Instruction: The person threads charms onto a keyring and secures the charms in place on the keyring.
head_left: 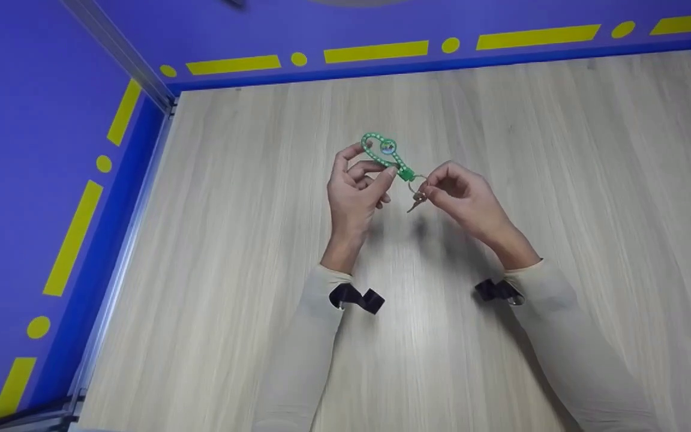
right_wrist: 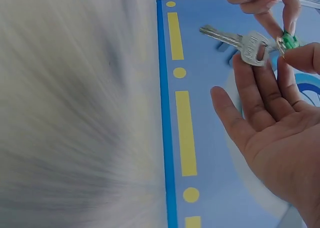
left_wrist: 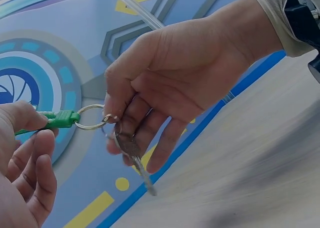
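Observation:
Above the table, my left hand pinches a green beaded strap near its green end piece. The strap forms a loop and carries a round picture charm. A metal split ring joins the end piece to a silver key, which hangs downward in the left wrist view. My right hand pinches the ring beside the key between thumb and index finger; its other fingers are loosely bent. Exactly how the key sits on the ring is partly hidden by the fingertips.
A pale wood-grain table lies under both hands. Blue panels with yellow marks rise along its left and far edges. Each sleeved forearm wears a black wrist strap.

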`<move>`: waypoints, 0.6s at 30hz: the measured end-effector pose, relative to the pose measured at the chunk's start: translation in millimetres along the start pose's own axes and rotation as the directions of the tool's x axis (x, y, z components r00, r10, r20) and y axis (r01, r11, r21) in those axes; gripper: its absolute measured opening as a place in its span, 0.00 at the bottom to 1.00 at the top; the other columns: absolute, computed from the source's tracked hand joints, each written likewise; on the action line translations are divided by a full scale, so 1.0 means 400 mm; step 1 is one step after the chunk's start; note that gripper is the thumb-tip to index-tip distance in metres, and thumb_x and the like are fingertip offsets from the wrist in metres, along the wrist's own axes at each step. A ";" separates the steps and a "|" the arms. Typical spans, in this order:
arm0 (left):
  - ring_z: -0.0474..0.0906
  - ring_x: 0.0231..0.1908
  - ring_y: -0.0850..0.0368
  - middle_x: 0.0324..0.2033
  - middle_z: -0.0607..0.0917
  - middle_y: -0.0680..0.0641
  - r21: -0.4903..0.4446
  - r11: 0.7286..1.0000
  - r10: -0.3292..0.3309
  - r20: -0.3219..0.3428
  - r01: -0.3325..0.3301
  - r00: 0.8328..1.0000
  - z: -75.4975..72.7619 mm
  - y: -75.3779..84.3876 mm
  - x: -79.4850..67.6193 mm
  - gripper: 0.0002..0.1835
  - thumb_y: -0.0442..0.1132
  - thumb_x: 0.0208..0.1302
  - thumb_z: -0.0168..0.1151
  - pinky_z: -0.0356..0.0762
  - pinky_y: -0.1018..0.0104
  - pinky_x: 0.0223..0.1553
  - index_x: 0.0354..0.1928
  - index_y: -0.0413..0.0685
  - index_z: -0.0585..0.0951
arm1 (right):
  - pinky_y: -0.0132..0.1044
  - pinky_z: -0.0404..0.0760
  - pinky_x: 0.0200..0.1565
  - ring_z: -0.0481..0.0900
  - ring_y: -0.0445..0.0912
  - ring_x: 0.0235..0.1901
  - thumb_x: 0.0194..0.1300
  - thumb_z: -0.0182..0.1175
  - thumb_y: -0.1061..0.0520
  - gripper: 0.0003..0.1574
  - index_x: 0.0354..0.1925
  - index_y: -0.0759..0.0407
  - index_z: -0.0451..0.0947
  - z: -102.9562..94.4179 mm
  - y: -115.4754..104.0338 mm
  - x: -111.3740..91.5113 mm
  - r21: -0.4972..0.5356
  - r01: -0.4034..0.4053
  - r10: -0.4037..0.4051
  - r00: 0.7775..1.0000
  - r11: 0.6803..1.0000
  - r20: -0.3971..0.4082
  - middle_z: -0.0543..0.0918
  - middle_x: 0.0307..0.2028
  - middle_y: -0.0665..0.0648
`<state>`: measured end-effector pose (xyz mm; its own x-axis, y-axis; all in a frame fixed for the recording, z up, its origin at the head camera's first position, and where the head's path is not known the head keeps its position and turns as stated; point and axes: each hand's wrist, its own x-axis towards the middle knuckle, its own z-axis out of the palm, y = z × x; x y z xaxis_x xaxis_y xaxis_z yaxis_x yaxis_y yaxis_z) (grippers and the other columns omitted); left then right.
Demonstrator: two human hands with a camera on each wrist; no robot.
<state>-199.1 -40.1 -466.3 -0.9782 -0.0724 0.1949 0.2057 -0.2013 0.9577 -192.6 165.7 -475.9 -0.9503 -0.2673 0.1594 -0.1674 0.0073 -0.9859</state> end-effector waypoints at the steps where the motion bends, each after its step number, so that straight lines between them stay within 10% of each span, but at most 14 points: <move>1: 0.77 0.19 0.61 0.36 0.90 0.46 0.003 1.000 -0.003 0.001 0.003 1.000 0.000 -0.001 0.000 0.25 0.28 0.65 0.73 0.74 0.71 0.21 0.62 0.38 0.75 | 0.38 0.84 0.51 0.87 0.49 0.43 0.74 0.59 0.71 0.00 0.41 0.70 0.77 -0.001 0.001 0.001 0.004 -0.007 0.007 1.000 1.000 -0.003 0.87 0.41 0.61; 18: 0.78 0.16 0.60 0.35 0.91 0.44 0.011 1.000 0.009 -0.045 -0.009 0.999 -0.011 0.001 0.006 0.12 0.31 0.67 0.74 0.75 0.71 0.21 0.48 0.36 0.83 | 0.45 0.87 0.49 0.89 0.52 0.40 0.77 0.62 0.64 0.09 0.50 0.69 0.77 -0.016 0.019 0.007 0.192 -0.114 0.107 0.993 0.975 0.046 0.86 0.42 0.63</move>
<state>-201.1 -44.5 -466.6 -0.9739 -0.1181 0.1939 0.2138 -0.1900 0.9582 -198.3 171.3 -482.5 -0.9497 -0.3090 0.0501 -0.0042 -0.1474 -0.9891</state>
